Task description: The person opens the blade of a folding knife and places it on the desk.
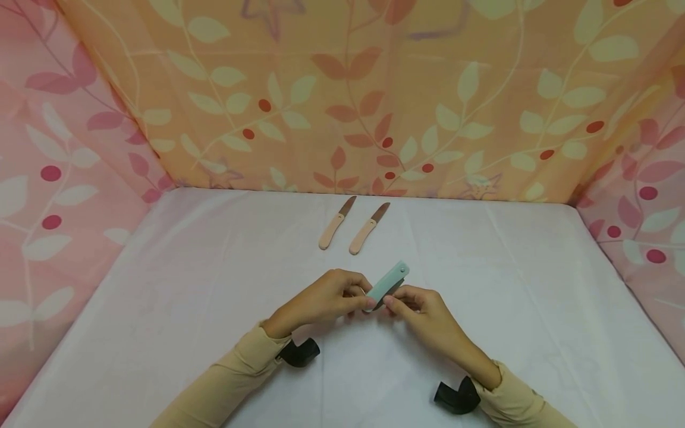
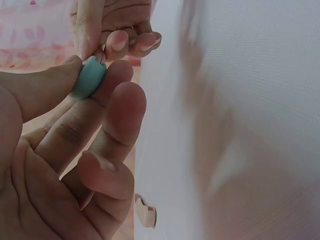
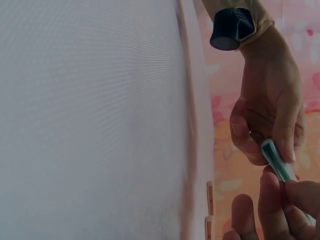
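Observation:
A mint-green folding knife (image 1: 389, 282) is held above the white table, tilted up to the right, its darker blade edge showing along the lower right side of the handle. My left hand (image 1: 333, 295) pinches the handle's lower end between thumb and index finger; the left wrist view shows its other fingers loosely bent. On the blade side, my right hand (image 1: 430, 313) pinches the knife with thumb and fingertips. In the right wrist view the green handle (image 3: 276, 159) appears between both hands. How far the blade stands out is partly hidden by the fingers.
Two knives with pale handles and brown blades, a left one (image 1: 333, 230) and a right one (image 1: 364, 236), lie side by side on the white tabletop (image 1: 214, 267) beyond the hands. Leaf-patterned cloth (image 1: 407, 89) walls the table's back and sides. Black wrist mounts (image 1: 302, 353) sit below the sleeves.

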`<state>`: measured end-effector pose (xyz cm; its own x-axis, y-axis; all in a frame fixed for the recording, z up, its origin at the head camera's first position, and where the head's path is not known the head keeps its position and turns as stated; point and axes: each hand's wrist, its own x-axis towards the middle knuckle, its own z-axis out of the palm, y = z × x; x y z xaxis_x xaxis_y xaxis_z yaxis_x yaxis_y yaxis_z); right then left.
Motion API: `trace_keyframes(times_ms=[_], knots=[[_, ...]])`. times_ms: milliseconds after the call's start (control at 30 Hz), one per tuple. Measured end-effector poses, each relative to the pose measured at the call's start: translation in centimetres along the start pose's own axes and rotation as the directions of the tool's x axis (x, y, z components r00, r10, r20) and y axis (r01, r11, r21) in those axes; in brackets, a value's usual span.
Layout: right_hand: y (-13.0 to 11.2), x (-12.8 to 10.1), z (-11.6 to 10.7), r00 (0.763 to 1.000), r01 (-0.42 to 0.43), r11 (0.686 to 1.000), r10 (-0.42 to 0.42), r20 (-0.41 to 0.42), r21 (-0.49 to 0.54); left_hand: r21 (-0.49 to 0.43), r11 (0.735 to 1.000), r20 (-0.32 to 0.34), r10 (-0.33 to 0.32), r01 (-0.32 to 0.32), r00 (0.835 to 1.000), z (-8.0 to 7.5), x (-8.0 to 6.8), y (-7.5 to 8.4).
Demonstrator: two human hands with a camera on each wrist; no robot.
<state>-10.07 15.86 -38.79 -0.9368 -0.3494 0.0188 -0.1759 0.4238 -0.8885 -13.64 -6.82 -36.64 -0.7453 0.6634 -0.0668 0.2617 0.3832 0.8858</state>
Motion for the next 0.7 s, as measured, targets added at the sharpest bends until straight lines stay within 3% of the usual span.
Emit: trace_keyframes(times_ms=[700], knots=[[-0.26,-0.01,-0.40,1.000,-0.001,0.995,-0.002,-0.026,-0.100,0.003,1.000,0.004,0.002,-0.002,1.000,-0.56,-0.10,-0.12]])
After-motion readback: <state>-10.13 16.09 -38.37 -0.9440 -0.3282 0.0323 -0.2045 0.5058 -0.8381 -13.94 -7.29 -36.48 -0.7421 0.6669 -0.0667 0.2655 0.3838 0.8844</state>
